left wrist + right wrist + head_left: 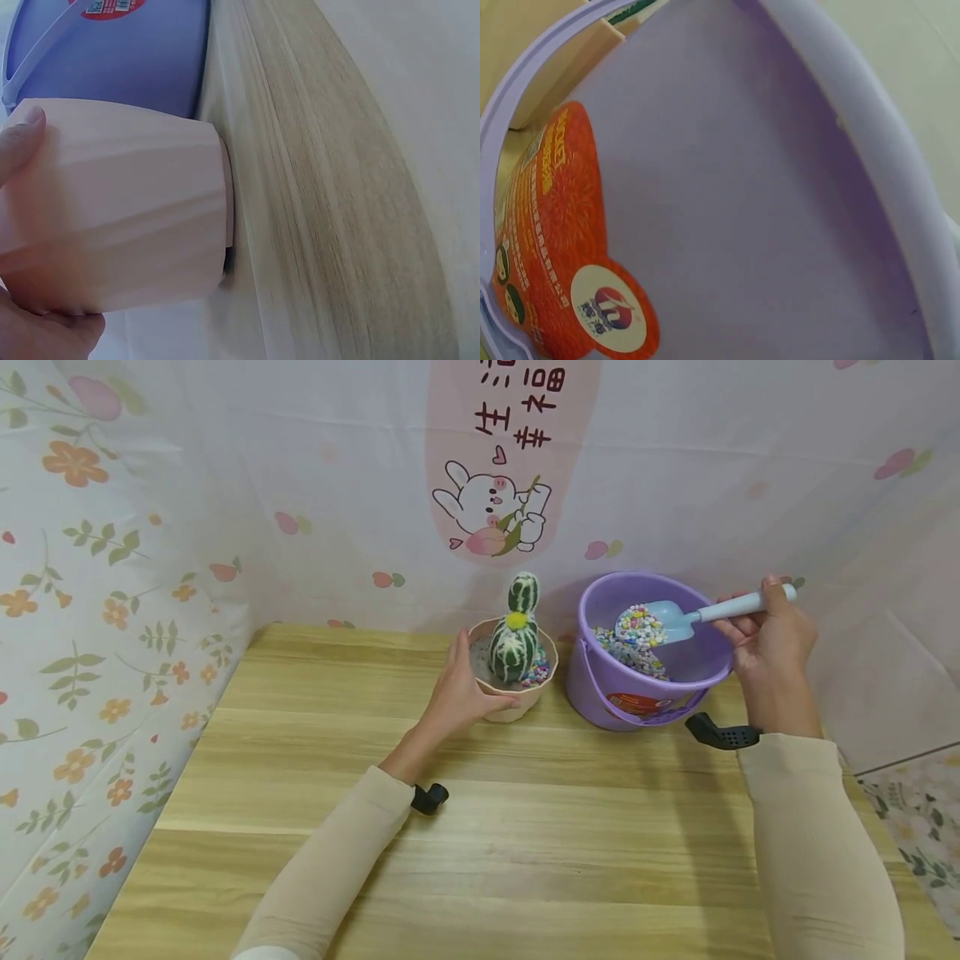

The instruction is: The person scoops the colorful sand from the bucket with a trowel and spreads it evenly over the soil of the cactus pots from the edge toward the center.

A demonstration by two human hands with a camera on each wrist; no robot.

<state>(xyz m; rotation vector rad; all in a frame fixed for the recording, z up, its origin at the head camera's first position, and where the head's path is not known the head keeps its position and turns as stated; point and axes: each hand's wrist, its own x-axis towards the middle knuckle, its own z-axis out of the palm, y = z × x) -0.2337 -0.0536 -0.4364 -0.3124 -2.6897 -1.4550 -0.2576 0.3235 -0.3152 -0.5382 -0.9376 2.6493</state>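
My left hand (463, 689) grips the side of a pale pink flowerpot (517, 703), thumb at the front and fingers round the left side. In the pot stands a cactus (514, 647) with a yellow flower; grey soil lies at its left and colourful pebbles (537, 670) at its right. The left wrist view shows the pot (120, 202) between thumb and fingers. My right hand (776, 639) holds the white handle of a light blue shovel (678, 620). Its scoop carries multicoloured pebbles (640, 627) above the mouth of a purple bucket (600, 693), where more pebbles lie.
The bucket stands just right of the pot on a wooden table (480, 860), its handle hanging down in front. A printed cloth (337, 485) hangs behind the table, and floral fabric (97, 693) covers the left side. A red label (570, 225) marks the bucket.
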